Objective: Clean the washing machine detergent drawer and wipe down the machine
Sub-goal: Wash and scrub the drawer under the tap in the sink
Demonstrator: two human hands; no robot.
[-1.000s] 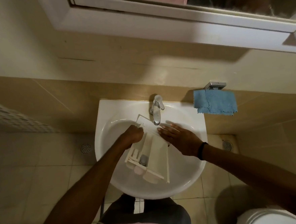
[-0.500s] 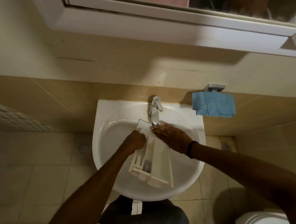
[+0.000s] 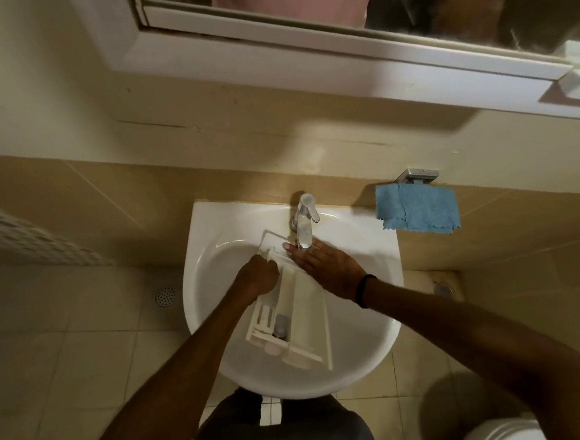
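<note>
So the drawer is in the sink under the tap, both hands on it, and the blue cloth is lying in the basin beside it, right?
Not quite. The head view shows the blue cloth hanging from a wall holder to the right of the sink, not in the basin. The drawer does sit under the tap, with the left hand and right hand on it.

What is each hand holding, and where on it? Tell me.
Left hand grips the detergent drawer on its left side wall, near the tap end. Right hand lies flat, open, on its far end.

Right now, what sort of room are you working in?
Most likely a small bathroom. A white wall-mounted basin with a chrome tap sits under a framed mirror, the floor is tiled with a round drain, and what looks like a toilet shows at lower right.
</note>
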